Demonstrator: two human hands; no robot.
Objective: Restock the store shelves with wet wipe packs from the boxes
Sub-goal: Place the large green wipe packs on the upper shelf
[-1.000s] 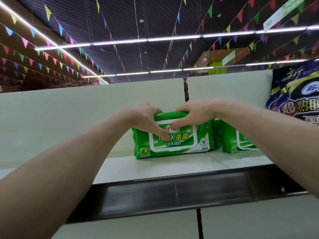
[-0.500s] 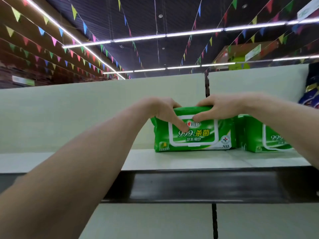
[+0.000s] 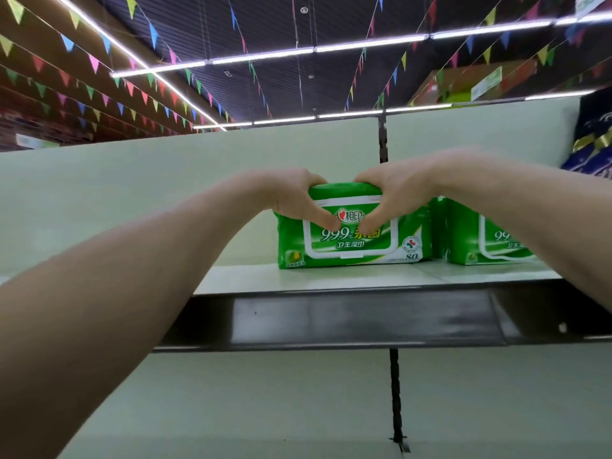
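Both hands grasp a green wet wipe pack (image 3: pixel 354 240) standing upright on the pale store shelf (image 3: pixel 331 279): the left hand (image 3: pixel 294 197) and right hand (image 3: pixel 394 190) curl over its top edge, thumbs pressed to its front. A second green pack (image 3: pixel 477 240) stands just right of it.

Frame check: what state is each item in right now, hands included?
Green plastic wet wipe pack with white flap: upright on the pale flat shelf board, flap closed, gripped at its top.
Left hand: grips that pack's top left corner.
Right hand: grips its top right corner.
Second green wet wipe pack: upright to its right, partly hidden by the right forearm.
Pale flat shelf board: carries both packs.
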